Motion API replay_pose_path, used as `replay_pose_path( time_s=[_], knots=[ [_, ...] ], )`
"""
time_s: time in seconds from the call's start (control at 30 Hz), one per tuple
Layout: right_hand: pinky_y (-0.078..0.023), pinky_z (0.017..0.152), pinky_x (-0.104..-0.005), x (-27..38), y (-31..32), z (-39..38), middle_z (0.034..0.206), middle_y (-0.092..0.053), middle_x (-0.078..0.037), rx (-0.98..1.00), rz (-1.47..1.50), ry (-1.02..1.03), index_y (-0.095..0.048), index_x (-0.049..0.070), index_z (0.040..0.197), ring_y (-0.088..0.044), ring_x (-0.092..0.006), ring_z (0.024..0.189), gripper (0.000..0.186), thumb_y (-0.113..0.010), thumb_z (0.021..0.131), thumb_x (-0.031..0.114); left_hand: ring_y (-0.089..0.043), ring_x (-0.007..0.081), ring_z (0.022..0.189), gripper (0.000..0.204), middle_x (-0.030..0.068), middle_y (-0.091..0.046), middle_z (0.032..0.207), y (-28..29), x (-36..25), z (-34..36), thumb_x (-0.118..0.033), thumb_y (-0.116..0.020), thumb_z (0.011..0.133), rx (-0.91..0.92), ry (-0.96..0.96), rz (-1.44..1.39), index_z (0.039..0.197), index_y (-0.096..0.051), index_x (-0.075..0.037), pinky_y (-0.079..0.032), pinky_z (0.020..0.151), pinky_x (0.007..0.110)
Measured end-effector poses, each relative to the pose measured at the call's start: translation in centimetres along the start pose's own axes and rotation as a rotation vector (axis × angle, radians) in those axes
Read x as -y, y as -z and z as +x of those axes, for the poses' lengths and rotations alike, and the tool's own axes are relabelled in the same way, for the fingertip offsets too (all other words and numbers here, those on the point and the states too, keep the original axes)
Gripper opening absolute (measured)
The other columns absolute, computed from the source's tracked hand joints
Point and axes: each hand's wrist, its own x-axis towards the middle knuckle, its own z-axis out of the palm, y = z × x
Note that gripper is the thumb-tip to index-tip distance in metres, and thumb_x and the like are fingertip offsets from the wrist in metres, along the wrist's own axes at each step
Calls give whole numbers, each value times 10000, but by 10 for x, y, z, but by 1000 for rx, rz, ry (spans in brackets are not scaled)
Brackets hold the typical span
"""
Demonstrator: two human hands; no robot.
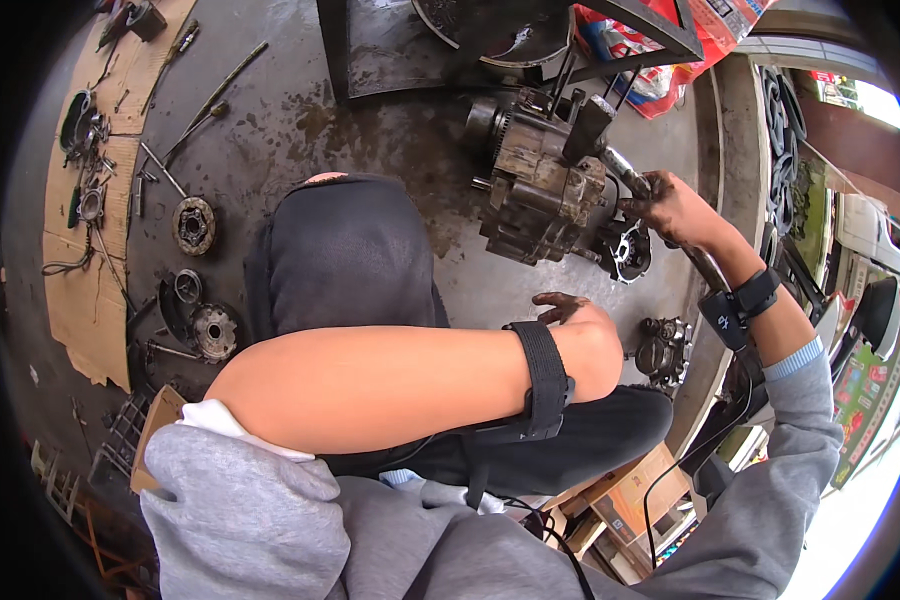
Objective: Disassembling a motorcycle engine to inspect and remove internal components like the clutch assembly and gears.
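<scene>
A greasy engine block (545, 190) with a toothed ring on its left side sits on the stained floor ahead of me. My right hand (675, 208), black with grease, grips the metal handle of a hammer (622, 168). The dark hammer head lies over the engine's upper right part; whether it touches is unclear. My left arm reaches across my lap, and my left hand (582, 325) hangs below the engine, apart from it. Its visible fingers are dirty and stretched apart with nothing in them; the rest is hidden by the wrist. A dark open casing (625, 250) lies beside the engine.
Another greasy part (663, 350) sits right of my left hand. Cardboard (85, 285) with small parts and tools lies far left, near a round disc (193, 226) and a gear-like part (213, 332). A black metal frame (400, 75) and a red bag (660, 60) stand beyond the engine.
</scene>
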Motion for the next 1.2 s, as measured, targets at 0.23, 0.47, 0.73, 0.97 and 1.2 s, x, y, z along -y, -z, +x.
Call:
replay_pose_path(
  time_s=[0.23,0.47,0.73,0.97,1.2],
  knots=[
    [-467,745,-402,5,60,14,832,-589,-167,-34,248,-436,-638,-55,1033,-558,-288,762,355,-734,872,247,-643,421,1113,548,183,-705,1198,19,8,-38,-316,-828,709,-8,28,-12,1202,-741,-94,-492,903,690],
    [-469,707,-426,8,57,37,825,-571,-257,459,150,-629,-641,-81,949,-576,-345,764,367,-736,888,268,-701,347,1054,386,137,-752,1072,5,13,-41,-169,-795,696,-63,32,-66,1075,-786,-92,-527,942,581],
    [-483,722,-423,12,73,45,865,-620,-192,-81,85,-83,-653,-57,1008,-562,-341,755,327,-747,860,219,-705,336,1043,412,131,-754,1075,9,9,-42,-182,-763,722,-42,9,-32,1118,-768,-70,-529,932,596],
    [-494,739,-461,-2,50,23,813,-633,-262,499,23,-572,-631,-57,956,-607,-436,797,328,-750,840,225,-694,375,1073,448,149,-743,1113,-6,18,-46,-186,-772,707,-35,-9,-99,1139,-762,-67,-496,922,680],
    [-473,694,-409,21,86,-27,749,-564,-148,132,282,-667,-637,-52,1015,-554,-244,690,425,-782,855,314,-697,391,1055,430,160,-746,1085,-2,4,-31,-193,-780,698,-30,-21,-43,1116,-772,-89,-483,930,690]
  ],
)
